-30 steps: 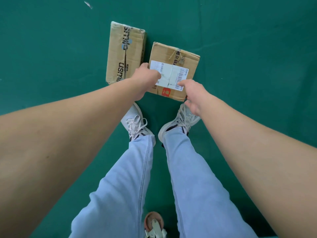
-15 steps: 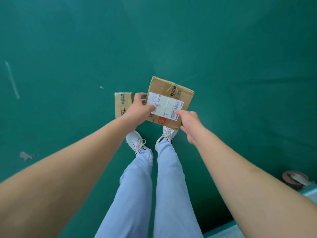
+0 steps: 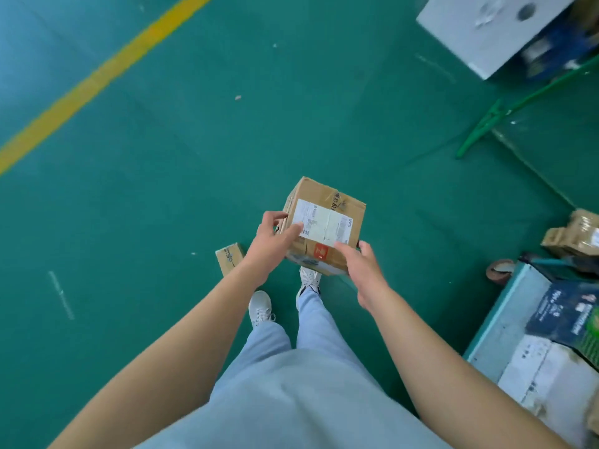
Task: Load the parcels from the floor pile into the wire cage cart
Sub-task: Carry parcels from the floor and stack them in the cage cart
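A brown cardboard parcel [image 3: 324, 222] with a white shipping label and a red sticker is held up in front of me, above the green floor. My left hand [image 3: 275, 244] grips its left side, thumb on the label edge. My right hand [image 3: 359, 267] grips its near right corner. A second cardboard parcel [image 3: 229, 257] lies on the floor to the left, partly hidden behind my left forearm. The cart's blue base [image 3: 505, 319] shows at the right edge, with a dark parcel [image 3: 564, 315] and white parcels [image 3: 544, 377] on it.
A yellow floor line [image 3: 97, 79] runs across the upper left. A grey block [image 3: 489, 30] and a green bar [image 3: 518, 102] stand at the upper right. A taped brown package [image 3: 580, 234] and a tape roll [image 3: 500, 268] lie near the cart corner.
I have straightened up and turned right with the parcel lifted higher. The cart and objects at the right came into view; the second parcel stays on the floor.
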Available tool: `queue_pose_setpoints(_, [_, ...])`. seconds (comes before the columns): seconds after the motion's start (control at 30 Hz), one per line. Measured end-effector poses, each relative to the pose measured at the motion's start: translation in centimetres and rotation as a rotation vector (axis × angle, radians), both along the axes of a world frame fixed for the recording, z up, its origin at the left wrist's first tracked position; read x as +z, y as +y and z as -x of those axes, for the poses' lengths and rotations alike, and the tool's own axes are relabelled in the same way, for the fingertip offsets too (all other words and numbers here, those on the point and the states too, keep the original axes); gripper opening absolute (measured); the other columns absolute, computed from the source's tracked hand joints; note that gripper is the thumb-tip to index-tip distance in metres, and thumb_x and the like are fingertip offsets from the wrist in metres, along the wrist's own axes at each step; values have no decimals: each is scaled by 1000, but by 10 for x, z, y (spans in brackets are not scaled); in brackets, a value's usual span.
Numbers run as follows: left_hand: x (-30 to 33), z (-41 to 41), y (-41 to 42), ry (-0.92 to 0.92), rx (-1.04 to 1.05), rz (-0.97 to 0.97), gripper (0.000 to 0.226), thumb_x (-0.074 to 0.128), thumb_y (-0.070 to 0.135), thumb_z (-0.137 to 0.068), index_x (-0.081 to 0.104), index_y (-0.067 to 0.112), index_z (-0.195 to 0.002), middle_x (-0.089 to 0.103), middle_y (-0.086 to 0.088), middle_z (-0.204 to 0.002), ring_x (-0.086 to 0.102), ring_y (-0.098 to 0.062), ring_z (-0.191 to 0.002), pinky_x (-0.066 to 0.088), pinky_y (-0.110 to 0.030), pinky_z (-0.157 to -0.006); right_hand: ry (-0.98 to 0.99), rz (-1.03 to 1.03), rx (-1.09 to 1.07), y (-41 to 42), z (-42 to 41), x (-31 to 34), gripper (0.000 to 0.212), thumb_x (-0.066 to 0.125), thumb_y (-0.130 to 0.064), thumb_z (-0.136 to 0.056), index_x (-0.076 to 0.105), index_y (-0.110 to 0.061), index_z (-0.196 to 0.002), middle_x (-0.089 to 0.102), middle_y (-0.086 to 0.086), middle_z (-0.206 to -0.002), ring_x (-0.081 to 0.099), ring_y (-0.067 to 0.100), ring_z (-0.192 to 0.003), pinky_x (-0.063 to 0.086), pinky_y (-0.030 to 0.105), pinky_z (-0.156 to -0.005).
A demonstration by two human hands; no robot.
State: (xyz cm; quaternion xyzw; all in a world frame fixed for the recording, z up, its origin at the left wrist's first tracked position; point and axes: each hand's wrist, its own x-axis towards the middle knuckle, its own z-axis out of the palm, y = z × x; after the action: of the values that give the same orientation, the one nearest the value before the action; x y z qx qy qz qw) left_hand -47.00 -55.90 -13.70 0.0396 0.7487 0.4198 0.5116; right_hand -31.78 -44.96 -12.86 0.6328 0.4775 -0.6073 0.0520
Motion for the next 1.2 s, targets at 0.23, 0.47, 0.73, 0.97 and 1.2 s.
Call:
queue_pose_setpoints(0.23, [60,-49,-21,-86,-104,-73,50,68,52,-92,38,34,-127,61,1,-129,70,-21,-103,60,-41,-86,63,-120,-279,-51,-64,64,45,66,-44,-96,52,-22,-132,68,-2,-121,67,14,-104,48,26,-68])
queue_pose_setpoints(0.47, [83,-99,-1,-221,-179,-62,55,68,55,-91,38,30,-130,65,-2,-117,68,-20,-99,58,-41,-85,157,-19,-538,-59,-125,85,66,68,-69,-84,45,-28,-131,68,1,-120,66,21,-109,53,49,-97])
queue_pose_setpoints(0.73, [94,-164,58,-179,-460,-130,60,67,63,-88,39,31,-130,65,1,-124,66,-21,-109,53,-44,-95,348,43,-794,-58,-197,88,75,75,-69,-76,51,-31,-136,65,3,-132,61,25,-122,52,53,-98])
queue_pose_setpoints(0.97, [104,-253,97,-201,-599,-153,63,71,59,-88,35,32,-132,65,2,-123,66,-18,-107,54,-44,-92,365,-24,-949,-43,-278,96,66,70,-67,-84,48,-32,-136,63,-2,-129,60,22,-118,49,57,-105])
queue_pose_setpoints(1.2, [119,-360,155,-118,-672,-163,62,72,55,-89,36,30,-133,65,-1,-122,68,-19,-103,58,-42,-88,409,-106,-1018,-5,-372,100,66,65,-74,-82,46,-43,-137,63,-14,-132,60,12,-117,37,54,-111])
